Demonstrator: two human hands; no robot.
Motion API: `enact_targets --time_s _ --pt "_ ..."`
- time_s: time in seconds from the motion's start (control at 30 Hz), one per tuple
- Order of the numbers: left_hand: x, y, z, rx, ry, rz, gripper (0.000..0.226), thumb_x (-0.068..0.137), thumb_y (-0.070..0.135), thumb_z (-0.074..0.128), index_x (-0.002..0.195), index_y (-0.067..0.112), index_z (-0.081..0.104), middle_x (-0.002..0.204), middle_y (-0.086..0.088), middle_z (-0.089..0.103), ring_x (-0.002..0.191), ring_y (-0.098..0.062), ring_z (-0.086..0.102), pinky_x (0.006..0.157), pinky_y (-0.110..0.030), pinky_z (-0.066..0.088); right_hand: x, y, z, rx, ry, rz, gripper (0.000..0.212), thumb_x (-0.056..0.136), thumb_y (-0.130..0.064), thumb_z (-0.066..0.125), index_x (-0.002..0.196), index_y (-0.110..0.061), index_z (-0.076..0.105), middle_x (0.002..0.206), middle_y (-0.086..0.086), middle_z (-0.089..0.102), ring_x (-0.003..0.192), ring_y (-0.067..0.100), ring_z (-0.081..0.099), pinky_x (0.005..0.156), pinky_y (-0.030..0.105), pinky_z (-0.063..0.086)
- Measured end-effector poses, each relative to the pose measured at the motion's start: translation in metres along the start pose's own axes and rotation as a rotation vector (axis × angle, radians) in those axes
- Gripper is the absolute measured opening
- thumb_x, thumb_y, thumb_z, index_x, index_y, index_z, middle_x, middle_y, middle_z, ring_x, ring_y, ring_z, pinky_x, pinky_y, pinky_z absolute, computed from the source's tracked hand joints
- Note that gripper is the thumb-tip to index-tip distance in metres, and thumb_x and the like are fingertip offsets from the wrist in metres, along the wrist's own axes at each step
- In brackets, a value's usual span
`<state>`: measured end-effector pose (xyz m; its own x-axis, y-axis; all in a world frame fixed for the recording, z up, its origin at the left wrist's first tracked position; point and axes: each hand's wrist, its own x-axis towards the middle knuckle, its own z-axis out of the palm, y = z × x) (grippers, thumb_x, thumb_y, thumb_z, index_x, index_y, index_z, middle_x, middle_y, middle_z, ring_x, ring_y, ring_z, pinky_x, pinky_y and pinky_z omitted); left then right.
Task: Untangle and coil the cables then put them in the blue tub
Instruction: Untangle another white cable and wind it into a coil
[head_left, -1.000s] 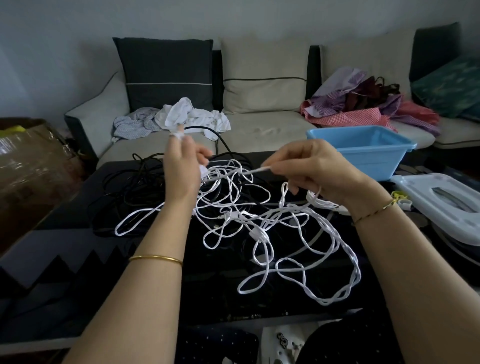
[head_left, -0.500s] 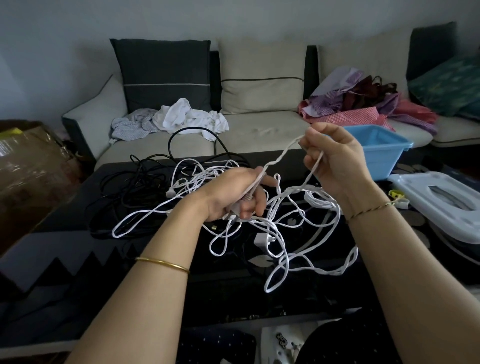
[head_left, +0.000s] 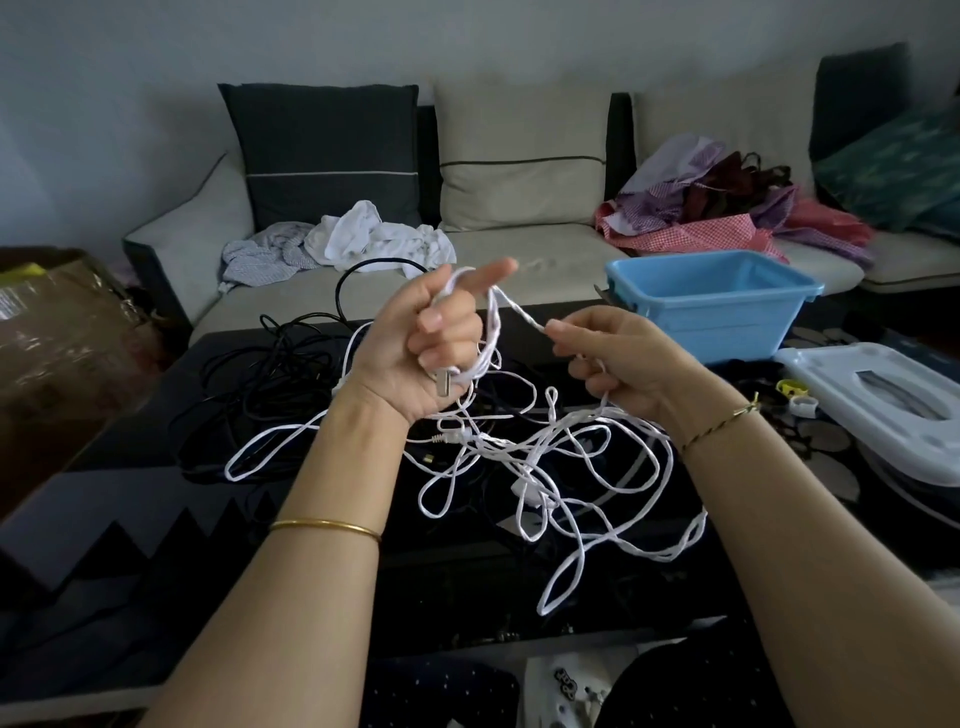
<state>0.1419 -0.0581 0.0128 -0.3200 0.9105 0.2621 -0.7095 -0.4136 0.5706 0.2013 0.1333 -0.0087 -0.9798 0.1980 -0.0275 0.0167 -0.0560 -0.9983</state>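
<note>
The white cables (head_left: 498, 441) are showing a plain, unmarked white. The black cables (head_left: 280, 364) are showing solid black. The blue tub (head_left: 711, 312) is presenting a uniform light blue. The counter (head_left: 457, 597) is reading as glossy black and is carrying a grey zigzag pattern along its left part. The sofa (head_left: 519, 249) is showing beige with dark piping. The dark grey cushion (head_left: 322, 135) is carrying a pale horizontal stripe. The cream cushion (head_left: 519, 197) is carrying a dark stripe. The teal cushion (head_left: 893, 171) is showing a faint mottled pattern. The fabric pile (head_left: 691, 234) is combining red-and-white check, lilac and maroon. The bangle (head_left: 324, 526) is showing gold.
</note>
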Motion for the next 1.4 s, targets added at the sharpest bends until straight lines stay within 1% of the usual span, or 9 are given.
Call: enact_targets --time_s 0.33,0.43,0.53,0.67,0.87,1.0,1.17,1.27,1.4 --pt "-0.004 0.004 0.009 -0.19 0.421 0.696 0.033 0.081 0.002 0.043 0.108 -0.01 0.055 0.044 0.003 0.047 0.027 -0.005 0.035 0.029 -0.015 0.032 0.001 0.001 -0.003 -0.331 -0.076 0.013 0.027 0.093 -0.028 0.058 0.076 -0.01 0.068 0.059 0.0 0.044 0.045 0.006 0.028 0.035 0.014 0.021" --pt "-0.002 0.006 0.006 -0.168 0.499 0.776 0.031 0.101 0.013 0.033 0.116 -0.009 0.049 0.045 0.003 0.049 0.029 -0.005 0.035 0.033 -0.015 0.037 -0.001 -0.002 -0.002 -0.471 -0.199 0.07 0.033 0.096 -0.031 0.054 0.072 -0.011 0.065 0.052 -0.003 0.035 0.043 0.007 0.025 0.038 0.016 0.022" --pt "0.001 0.003 -0.001 -0.046 0.594 0.832 0.029 0.104 0.02 0.031 0.106 -0.003 0.048 0.053 -0.004 0.055 0.035 -0.008 0.042 0.047 -0.019 0.049 -0.009 -0.008 0.005 -0.563 -0.354 0.057 0.035 0.097 -0.031 0.051 0.074 -0.009 0.066 0.049 -0.003 0.031 0.045 0.01 0.025 0.043 0.019 0.027" --pt "0.009 -0.004 -0.007 0.219 0.774 0.849 0.03 0.104 0.019 0.034 0.087 0.0 0.05 0.058 -0.008 0.057 0.048 -0.01 0.043 0.075 -0.042 0.057 -0.025 -0.018 0.014 -0.608 -0.508 -0.053 0.029 0.093 -0.029 0.057 0.088 -0.004 0.072 0.054 0.004 0.037 0.048 0.012 0.028 0.045 0.02 0.029" --pt "0.018 -0.021 -0.006 1.034 0.959 0.783 0.023 0.104 0.021 0.035 0.085 0.018 0.049 0.06 -0.002 0.063 0.053 -0.012 0.055 0.074 -0.04 0.057 -0.037 -0.028 0.022 -0.725 -0.536 -0.157 0.011 0.086 -0.015 0.067 0.094 -0.009 0.073 0.056 0.002 0.054 0.04 0.007 0.037 0.041 0.018 0.033" --pt "0.016 -0.03 0.0 1.622 0.862 0.514 0.012 0.102 0.019 0.038 0.1 0.013 0.048 0.065 -0.001 0.061 0.056 -0.013 0.057 0.062 -0.029 0.05 -0.033 -0.029 0.022 -0.762 -0.23 -0.341 0.008 0.081 -0.017 0.072 0.083 -0.01 0.074 0.055 -0.002 0.054 0.043 0.003 0.039 0.045 0.016 0.034" --pt "0.019 -0.032 0.008 1.794 0.704 0.13 0.027 0.1 0.027 0.038 0.088 0.008 0.052 0.053 -0.007 0.063 0.041 -0.024 0.051 0.051 -0.027 0.041 -0.019 -0.022 0.014 -0.761 0.098 -0.53 0.023 0.071 -0.007 0.073 0.069 -0.024 0.058 0.06 -0.009 0.057 0.052 0.004 0.051 0.057 0.025 0.045" --pt "0.017 -0.033 0.016 1.767 0.647 -0.084 0.03 0.095 0.034 0.052 0.088 0.005 0.056 0.051 -0.006 0.06 0.036 -0.015 0.044 0.042 -0.02 0.037 -0.015 -0.015 0.012 -0.895 0.213 -0.574 0.019 0.071 -0.016 0.074 0.075 -0.021 0.056 0.07 -0.01 0.056 0.07 0.013 0.055 0.066 0.031 0.047" --pt "0.015 -0.028 0.019 2.078 0.701 -0.126 0.025 0.092 0.019 0.054 0.079 -0.002 0.058 0.055 -0.009 0.061 0.033 -0.006 0.041 0.04 -0.019 0.033 -0.009 -0.007 0.006 -1.091 0.32 -0.573 0.019 0.076 -0.031 0.073 0.084 -0.024 0.057 0.089 -0.009 0.053 0.092 0.017 0.053 0.078 0.035 0.043"
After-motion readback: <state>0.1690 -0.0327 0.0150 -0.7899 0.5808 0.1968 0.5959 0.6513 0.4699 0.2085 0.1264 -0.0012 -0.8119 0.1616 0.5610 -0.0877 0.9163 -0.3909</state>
